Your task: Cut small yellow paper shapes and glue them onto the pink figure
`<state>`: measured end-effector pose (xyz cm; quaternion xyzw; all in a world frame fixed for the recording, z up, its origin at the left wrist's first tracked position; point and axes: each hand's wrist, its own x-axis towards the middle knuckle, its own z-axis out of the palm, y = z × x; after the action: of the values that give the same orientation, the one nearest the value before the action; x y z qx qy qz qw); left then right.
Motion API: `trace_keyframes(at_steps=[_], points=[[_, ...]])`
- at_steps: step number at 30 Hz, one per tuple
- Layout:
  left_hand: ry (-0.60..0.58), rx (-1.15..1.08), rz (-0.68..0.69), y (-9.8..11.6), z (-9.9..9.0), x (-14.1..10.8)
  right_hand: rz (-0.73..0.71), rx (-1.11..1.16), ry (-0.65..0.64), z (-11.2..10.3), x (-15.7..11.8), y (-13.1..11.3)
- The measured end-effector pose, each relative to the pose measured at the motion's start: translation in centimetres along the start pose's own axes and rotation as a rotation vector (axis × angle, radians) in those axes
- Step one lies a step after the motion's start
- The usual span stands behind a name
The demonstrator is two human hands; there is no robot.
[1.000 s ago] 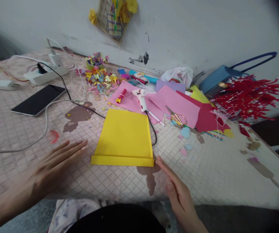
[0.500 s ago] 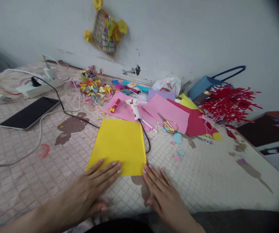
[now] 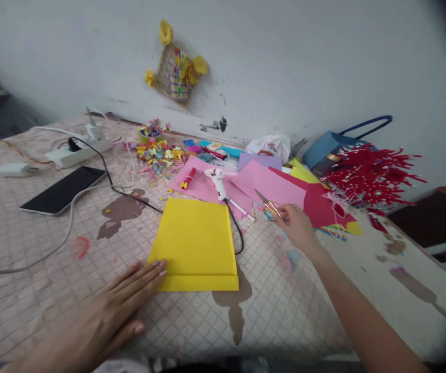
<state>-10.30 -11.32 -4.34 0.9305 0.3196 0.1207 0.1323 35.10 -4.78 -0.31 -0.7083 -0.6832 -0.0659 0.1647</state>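
One tabletop (image 3: 285, 321) is carrying my yellow sheet (image 3: 195, 238), creases already showing along its near and right edges; what is left I cannot tell. Near the sheet's near-left corner, my left hand (image 3: 117, 305) is lying open, fingertips pressing it. Right of the sheet, my right hand (image 3: 298, 230) is curling, while beyond it the glue gun (image 3: 217, 184) is resting. Scissors (image 3: 271, 207) are meeting my right fingers, grip unclear.

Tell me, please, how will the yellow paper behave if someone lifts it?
The yellow paper looks thin, so it is probably light and may bend. The creased strip along its near edge may stiffen that side slightly.
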Motion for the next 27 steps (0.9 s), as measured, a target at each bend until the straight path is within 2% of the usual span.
trace_keyframes(at_steps=[4, 7, 10, 13, 16, 22, 27], points=[[0.134, -0.260, -0.256, 0.1, -1.8, 1.4, 0.067, -0.128, -0.047, 1.5, 4.3, 1.0], [0.225, -0.548, -0.418, -0.1, -3.3, 2.9, 0.117, -0.204, -0.105, 2.0, 5.4, 1.0], [0.214, -0.815, -0.507, -0.5, -3.9, 4.1, 0.154, -0.259, -0.145, 2.1, 5.7, 0.8], [0.205, -1.034, -0.558, -0.9, -3.7, 4.5, 0.167, -0.283, -0.163, 2.2, 5.7, 0.6], [0.198, -1.159, -0.586, -1.1, -3.4, 4.6, 0.163, -0.265, -0.145, 2.1, 5.8, 0.6], [0.219, -1.245, -0.592, -1.5, -3.1, 5.2, 0.157, -0.109, 0.009, 1.2, 5.4, 1.5], [0.280, -1.242, -0.550, -1.4, -3.2, 5.9, 0.164, 0.075, 0.163, 0.6, 2.8, 1.6]])
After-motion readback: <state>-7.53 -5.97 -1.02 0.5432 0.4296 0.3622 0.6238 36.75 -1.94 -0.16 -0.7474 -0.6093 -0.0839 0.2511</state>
